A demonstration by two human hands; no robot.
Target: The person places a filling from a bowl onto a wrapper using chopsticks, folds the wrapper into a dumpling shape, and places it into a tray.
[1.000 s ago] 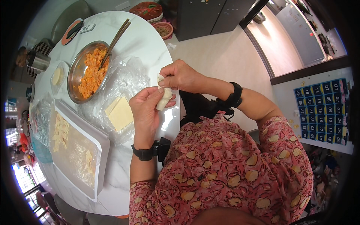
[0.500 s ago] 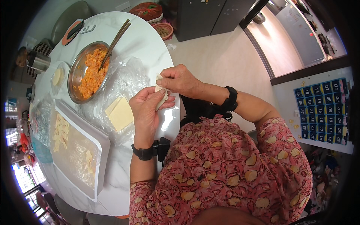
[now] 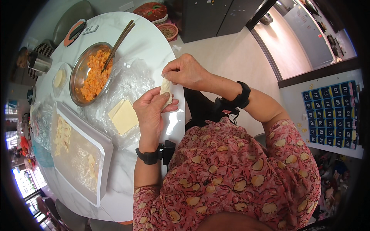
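Observation:
A pale folded wonton point(image 3: 166, 87) is held between my two hands over the table's right edge. My left hand point(image 3: 149, 111) pinches its lower part between thumb and fingers. The fingertips of my right hand point(image 3: 187, 71) are closed on its upper end. Square wrappers point(image 3: 124, 118) lie stacked on crumpled clear plastic point(image 3: 133, 77) to the left of my hands. Beyond them stands a steel bowl point(image 3: 78, 96) with orange minced filling point(image 3: 93, 79), and a pair of chopsticks point(image 3: 122, 39) leans in it. Any filling inside the wonton is hidden.
A white tray point(image 3: 105, 165) at the near left holds several folded wontons point(image 3: 62, 135) on plastic. A small dish point(image 3: 59, 79), a steel pot point(image 3: 39, 62) and a remote point(image 3: 90, 29) sit around the round marble-look table point(image 3: 123, 192). A bowl point(image 3: 168, 31) stands past its far edge.
My right hand has shifted slightly up, and its grip is now at the wonton's upper end. More of the wonton shows between my hands. The left hand stays nearly in place.

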